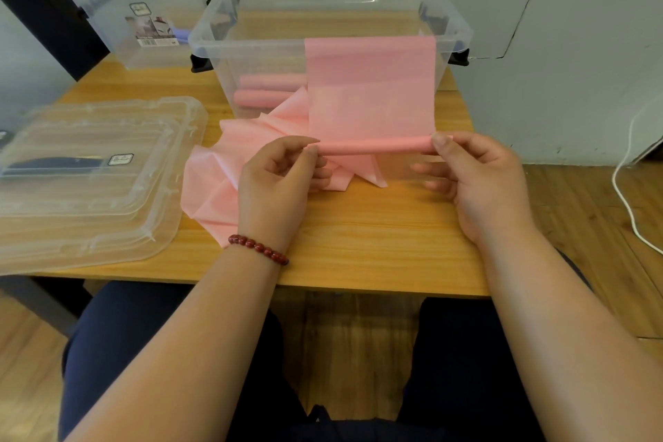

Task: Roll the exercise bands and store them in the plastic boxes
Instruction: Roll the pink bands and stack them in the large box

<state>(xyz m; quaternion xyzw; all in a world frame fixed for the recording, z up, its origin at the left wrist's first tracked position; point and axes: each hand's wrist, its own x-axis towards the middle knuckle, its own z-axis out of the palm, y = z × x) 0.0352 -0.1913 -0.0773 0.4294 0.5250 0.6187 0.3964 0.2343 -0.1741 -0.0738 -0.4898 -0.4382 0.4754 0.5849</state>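
Wooden table [358,244], hands [276,187] pinching pink band [371,97], far end hidden in box [251,43]

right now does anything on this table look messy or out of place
Mostly the loose pink band: it lies crumpled on the table under the left hand, partly beneath the band being rolled, which trails over the box rim. The lids sit stacked, slightly askew. Nothing looks spilled or damaged.
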